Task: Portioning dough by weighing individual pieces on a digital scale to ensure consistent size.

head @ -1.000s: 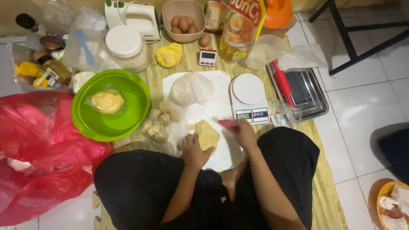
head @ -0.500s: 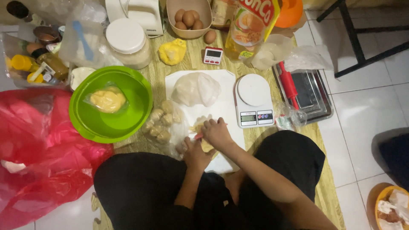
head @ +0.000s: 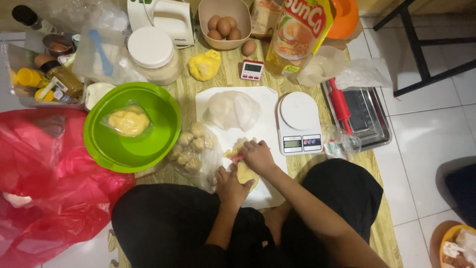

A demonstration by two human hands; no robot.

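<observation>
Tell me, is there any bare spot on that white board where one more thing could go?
Some: the white board is bare between the wrapped dough lump and the kitchen scale, and at its near corner by the knees. It is crowded around the left hand and right hand on the flat dough, and leftward by the small dough balls.

Yellow dough [head: 246, 173] mostly hidden under both hands; red tool [head: 237, 158] largely covered by right-hand fingers [head: 250, 149]
</observation>
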